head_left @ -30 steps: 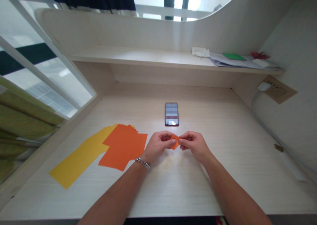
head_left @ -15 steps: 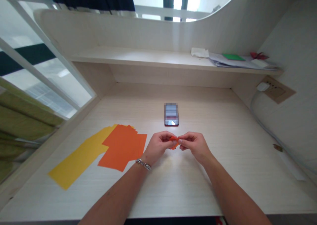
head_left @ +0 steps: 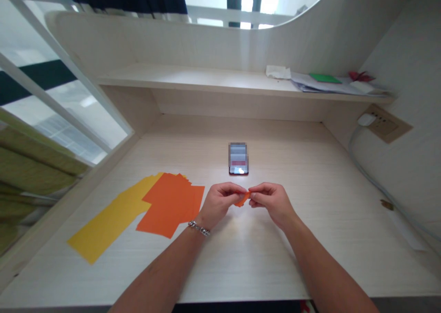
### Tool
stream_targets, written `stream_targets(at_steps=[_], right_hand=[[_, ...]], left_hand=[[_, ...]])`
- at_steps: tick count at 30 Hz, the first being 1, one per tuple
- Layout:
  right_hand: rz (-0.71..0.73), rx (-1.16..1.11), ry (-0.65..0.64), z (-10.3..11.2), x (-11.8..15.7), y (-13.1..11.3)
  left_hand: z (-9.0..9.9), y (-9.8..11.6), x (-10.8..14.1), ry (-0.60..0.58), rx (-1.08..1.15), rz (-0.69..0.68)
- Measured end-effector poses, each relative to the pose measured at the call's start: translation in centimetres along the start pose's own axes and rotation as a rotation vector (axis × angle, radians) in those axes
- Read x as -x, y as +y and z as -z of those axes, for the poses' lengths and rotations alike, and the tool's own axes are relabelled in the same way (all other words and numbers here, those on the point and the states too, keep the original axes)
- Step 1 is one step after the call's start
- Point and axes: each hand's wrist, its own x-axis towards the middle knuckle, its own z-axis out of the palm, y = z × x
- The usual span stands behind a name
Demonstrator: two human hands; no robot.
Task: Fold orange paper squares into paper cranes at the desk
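Observation:
A small folded piece of orange paper (head_left: pixel 242 200) is pinched between my two hands above the desk. My left hand (head_left: pixel 222 202), with a silver chain bracelet (head_left: pixel 199 228) at the wrist, grips it from the left between thumb and fingers. From the right, my right hand (head_left: pixel 270 201) pinches its edge with thumb and index finger. The fingers cover much of the paper, so its full shape is hidden. Sheets of orange paper (head_left: pixel 172 205) lie left of my left hand, partly over a fanned row of yellow paper (head_left: pixel 103 225).
A phone (head_left: pixel 238 158) lies face up just beyond my hands on the pale desk (head_left: pixel 292 152). Papers (head_left: pixel 330 85) and a green square (head_left: pixel 325 78) rest on the shelf (head_left: pixel 206 81). At right, a charger cable (head_left: pixel 365 175) runs down from a wall socket (head_left: pixel 387 123).
The orange paper has turned slightly between my fingers, and less of it shows above my left thumb. Both hands stay in nearly the same place.

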Motion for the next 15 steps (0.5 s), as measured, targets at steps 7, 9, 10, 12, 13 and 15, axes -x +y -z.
stream_targets(at_steps=[7,9,10,12,13,15], right_hand=[[-0.061,-0.083,0.021,-0.4,0.18,-0.32],[-0.074,-0.098,0.018,-0.4,0.21,-0.43],[-0.079,-0.105,0.012,-0.37,0.22,-0.47],[-0.083,-0.116,-0.004,-0.26,0.25,-0.53],[-0.083,-0.12,-0.015,-0.2,0.27,-0.55],[-0.081,-0.119,-0.03,-0.15,0.31,-0.57]], left_hand=[[-0.11,0.49,0.19,-0.057,-0.043,-0.097],[-0.07,0.51,0.25,-0.069,-0.064,-0.128],[-0.04,0.5,0.28,-0.073,-0.072,-0.143],[0.02,0.47,0.33,-0.078,-0.087,-0.166],[0.05,0.47,0.36,-0.078,-0.098,-0.173],[0.06,0.51,0.41,-0.075,-0.125,-0.184]])
